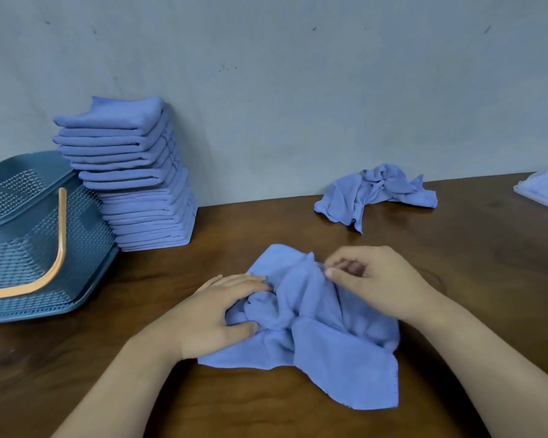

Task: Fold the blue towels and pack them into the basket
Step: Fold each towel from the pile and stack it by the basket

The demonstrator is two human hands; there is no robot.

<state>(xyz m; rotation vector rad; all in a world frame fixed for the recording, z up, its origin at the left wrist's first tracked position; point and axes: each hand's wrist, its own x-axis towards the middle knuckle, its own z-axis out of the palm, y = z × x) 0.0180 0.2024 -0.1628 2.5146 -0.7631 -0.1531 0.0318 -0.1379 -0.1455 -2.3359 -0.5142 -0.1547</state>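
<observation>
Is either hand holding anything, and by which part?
The right hand pinches the crumpled towel at a raised fold near its far edge; the left hand rests on its left side.

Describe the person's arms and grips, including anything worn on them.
The left grip and right grip are bare hands: no gloves, rings or bracelets show. The left forearm and right forearm are bare right to the picture's edge, with no sleeve, watch or marking in view.
</observation>
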